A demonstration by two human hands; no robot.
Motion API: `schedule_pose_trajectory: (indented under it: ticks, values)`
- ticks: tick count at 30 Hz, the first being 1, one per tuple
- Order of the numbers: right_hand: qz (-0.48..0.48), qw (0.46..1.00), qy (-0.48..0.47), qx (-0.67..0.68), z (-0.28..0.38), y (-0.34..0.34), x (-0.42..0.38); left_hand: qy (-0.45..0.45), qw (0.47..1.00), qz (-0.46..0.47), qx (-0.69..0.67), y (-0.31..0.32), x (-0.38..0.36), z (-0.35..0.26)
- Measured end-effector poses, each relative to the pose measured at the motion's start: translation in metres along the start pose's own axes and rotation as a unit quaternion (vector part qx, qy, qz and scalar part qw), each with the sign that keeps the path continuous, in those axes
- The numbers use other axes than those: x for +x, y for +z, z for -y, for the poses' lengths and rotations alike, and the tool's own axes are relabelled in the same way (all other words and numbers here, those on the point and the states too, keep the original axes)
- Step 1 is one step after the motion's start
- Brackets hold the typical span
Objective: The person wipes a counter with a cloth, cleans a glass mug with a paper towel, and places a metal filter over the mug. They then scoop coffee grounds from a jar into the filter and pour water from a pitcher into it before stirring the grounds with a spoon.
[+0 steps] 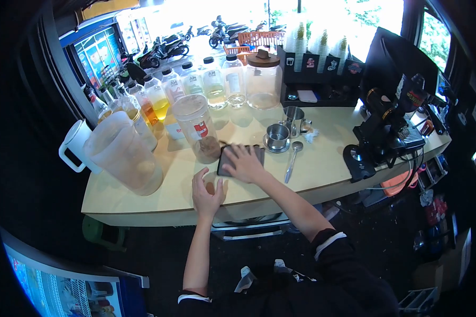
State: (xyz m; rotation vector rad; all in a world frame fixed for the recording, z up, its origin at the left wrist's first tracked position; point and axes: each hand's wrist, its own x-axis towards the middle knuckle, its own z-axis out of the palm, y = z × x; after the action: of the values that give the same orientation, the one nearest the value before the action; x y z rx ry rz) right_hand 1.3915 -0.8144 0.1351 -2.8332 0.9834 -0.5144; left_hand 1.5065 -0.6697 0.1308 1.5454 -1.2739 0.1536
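We press our right hand [243, 162], fingers spread flat, on a dark rectangular cloth [240, 160] lying on the pale wooden surface [322, 169] beside a clear plastic jar [198, 134]; our left hand [207, 193] hovers nearby, fingers loosely curled.

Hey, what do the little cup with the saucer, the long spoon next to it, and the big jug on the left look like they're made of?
The small cup on its saucer looks like brushed metal, probably stainless steel: dull grey with soft glints. The long spoon looks the same, silvery and shiny. The big jug seems to be frosted, translucent plastic: cloudy walls, with a white handle.
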Motion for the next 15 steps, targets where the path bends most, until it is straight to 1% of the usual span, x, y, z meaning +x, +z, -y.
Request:
schedule_pose_trajectory:
  ticks: [1, 2, 4, 5, 7, 8, 10, 11, 12, 14, 15]
  values:
    - [0.001, 1.0, -0.026, 0.005, 0.006, -0.003, -0.01, 0.002, 1.0, 0.001, -0.003, 0.0, 0.0, 0.0]
    - [0.001, 1.0, -0.021, 0.003, 0.011, -0.006, -0.022, 0.001, 1.0, -0.001, -0.005, 0.0, 0.0, 0.0]
    - [0.006, 0.99, -0.141, 0.017, 0.015, -0.013, -0.045, 0.004, 1.0, 0.002, -0.013, 0.0, 0.0, 0.001]
    - [0.004, 0.991, -0.134, 0.014, 0.013, -0.016, -0.055, 0.006, 1.0, -0.004, -0.011, 0.0, -0.001, 0.002]
    - [0.023, 0.974, -0.173, 0.146, 0.009, -0.023, -0.075, -0.005, 1.0, 0.001, -0.017, -0.001, -0.001, 0.002]
    - [0.019, 0.975, -0.166, 0.144, 0.005, -0.028, -0.085, 0.0, 1.0, 0.006, -0.022, 0.0, 0.001, 0.001]
    - [0.052, 0.964, -0.165, 0.201, 0.002, -0.048, -0.105, -0.039, 0.998, -0.008, -0.052, 0.002, 0.004, -0.001]
    - [0.04, 0.948, -0.158, 0.274, -0.006, -0.053, -0.112, -0.052, 0.997, -0.01, -0.06, 0.003, 0.005, -0.003]
    - [0.037, 0.949, -0.155, 0.271, -0.012, -0.065, -0.119, -0.048, 0.997, -0.008, -0.064, 0.008, 0.006, -0.009]
    - [0.003, 0.932, -0.026, 0.362, -0.022, -0.096, -0.134, -0.051, 0.993, -0.004, -0.102, 0.018, 0.009, -0.021]
    - [-0.081, 0.923, -0.028, 0.375, -0.03, -0.104, -0.139, -0.036, 0.994, 0.019, -0.106, 0.025, 0.01, -0.033]
